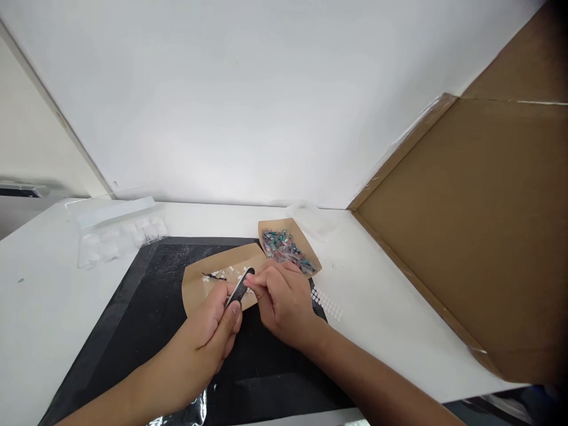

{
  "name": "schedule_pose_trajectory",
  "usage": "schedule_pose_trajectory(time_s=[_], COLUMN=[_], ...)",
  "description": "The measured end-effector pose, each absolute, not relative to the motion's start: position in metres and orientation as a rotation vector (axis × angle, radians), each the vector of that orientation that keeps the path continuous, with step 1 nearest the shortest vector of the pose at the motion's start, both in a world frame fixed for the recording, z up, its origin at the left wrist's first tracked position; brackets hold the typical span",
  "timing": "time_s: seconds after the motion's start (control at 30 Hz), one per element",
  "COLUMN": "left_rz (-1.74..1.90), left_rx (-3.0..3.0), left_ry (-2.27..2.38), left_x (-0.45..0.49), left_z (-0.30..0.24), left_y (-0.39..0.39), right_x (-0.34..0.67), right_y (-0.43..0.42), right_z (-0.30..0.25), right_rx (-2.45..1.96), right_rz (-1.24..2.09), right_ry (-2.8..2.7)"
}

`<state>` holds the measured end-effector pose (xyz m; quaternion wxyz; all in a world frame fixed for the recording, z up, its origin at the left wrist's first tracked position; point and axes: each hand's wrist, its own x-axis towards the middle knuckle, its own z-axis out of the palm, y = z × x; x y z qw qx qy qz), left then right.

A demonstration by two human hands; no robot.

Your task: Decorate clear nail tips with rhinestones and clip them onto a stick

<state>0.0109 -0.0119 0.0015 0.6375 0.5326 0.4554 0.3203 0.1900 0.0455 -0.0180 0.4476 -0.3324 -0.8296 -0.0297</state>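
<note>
"What's closest to you?"

"The two forearms, reaching in from the bottom corners. The left hand (pixel 217 328) pinches a black strip (pixel 240 290), thumb on the near side, fingers behind it. The right hand (pixel 286 305) is at the strip's far end, thumb and fingertips pressed together. I can't tell if they grip the strip itself or some tiny bit on it."

"And where is the strip?"

"Held slantwise between the hands, in front of the near tray (pixel 195 283), which has small white pieces in it. The far tray (pixel 306 241), full of colored pieces, is just behind the right hand."

"How would you do this part well?"

"I'd let the left hand do all the steadying, gripping low so the far end stays free. The right should work with just the fingertips, lightly; the strip looks narrow enough to twist under a push. I'd also work above the near tray, so anything dropped lands there, not on the black mat (pixel 146 296)."

"Anything nearby to mind?"

"The dot sheet (pixel 327 304), just beside the right wrist. A sleeve or wrist could drag it."
</note>
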Motion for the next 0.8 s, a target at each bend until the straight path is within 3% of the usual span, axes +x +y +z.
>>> schedule_pose_trajectory(time_s=[0.8], left_rz=[0.671], left_rx=[1.443], left_ry=[1.128], left_x=[0.007], left_z=[0.014], left_y=[-0.009], right_x=[0.190], right_y=[0.043], right_z=[-0.016], right_rx=[-0.831], right_rz=[-0.045], right_ry=[-2.111])
